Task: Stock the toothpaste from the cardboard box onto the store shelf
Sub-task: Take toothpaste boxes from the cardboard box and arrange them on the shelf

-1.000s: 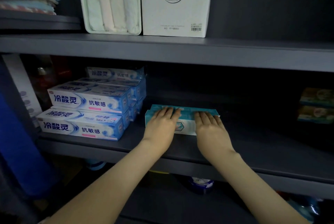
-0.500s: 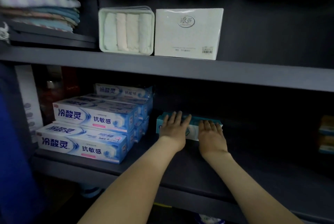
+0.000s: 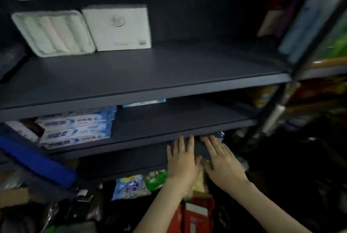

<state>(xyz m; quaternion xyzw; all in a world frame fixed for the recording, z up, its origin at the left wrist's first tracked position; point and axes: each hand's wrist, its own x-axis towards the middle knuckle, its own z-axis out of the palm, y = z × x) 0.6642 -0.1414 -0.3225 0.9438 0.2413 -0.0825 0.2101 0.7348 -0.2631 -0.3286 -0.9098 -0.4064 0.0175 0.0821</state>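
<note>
A teal toothpaste box lies far back on the dark middle shelf, only its top edge showing under the shelf above. A stack of white and blue toothpaste boxes fills the left of that shelf. My left hand and right hand hover side by side below the shelf's front edge, fingers straight and spread, holding nothing. The cardboard box is not clearly in view.
The upper shelf carries a pack of rolled towels and a white square box. Snack packets and a red carton lie below my hands. A black shelf post stands at the right.
Both hands have let go of the teal box and drawn back out of the shelf, downward. The view has risen and swung right, with motion blur.
</note>
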